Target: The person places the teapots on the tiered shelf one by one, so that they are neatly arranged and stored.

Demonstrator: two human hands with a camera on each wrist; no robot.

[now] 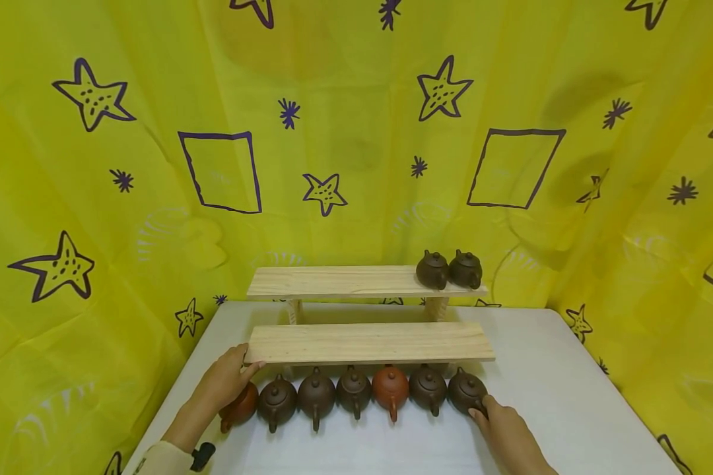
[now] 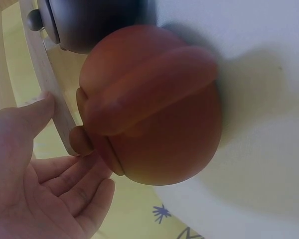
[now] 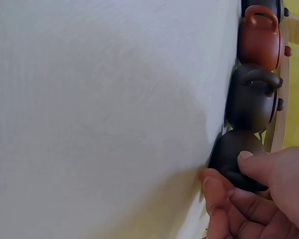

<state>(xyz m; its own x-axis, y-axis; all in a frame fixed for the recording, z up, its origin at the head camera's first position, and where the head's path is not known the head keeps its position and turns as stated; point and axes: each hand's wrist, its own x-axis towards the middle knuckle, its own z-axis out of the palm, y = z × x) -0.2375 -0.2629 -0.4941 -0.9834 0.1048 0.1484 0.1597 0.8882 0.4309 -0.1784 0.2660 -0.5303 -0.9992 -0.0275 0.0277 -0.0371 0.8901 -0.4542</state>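
Observation:
My left hand (image 1: 222, 379) holds the left end of the lower shelf board (image 1: 368, 343), its thumb at the front edge and fingers round the end. Just below that hand stands a reddish-brown teapot (image 2: 154, 144), partly covered by it in the head view. My right hand (image 1: 505, 425) pinches the handle of the dark brown teapot (image 1: 465, 389) at the right end of the front row. Between these two stand several dark teapots (image 1: 316, 390) and one orange-red teapot (image 1: 391, 386), side by side with handles toward me.
The wooden stand's upper shelf board (image 1: 333, 280) bears two dark teapots (image 1: 432, 269) at its right end. The stand rests on a white table (image 1: 546, 376), with the teapot row along its front. A yellow patterned curtain (image 1: 356, 165) encloses the back and sides.

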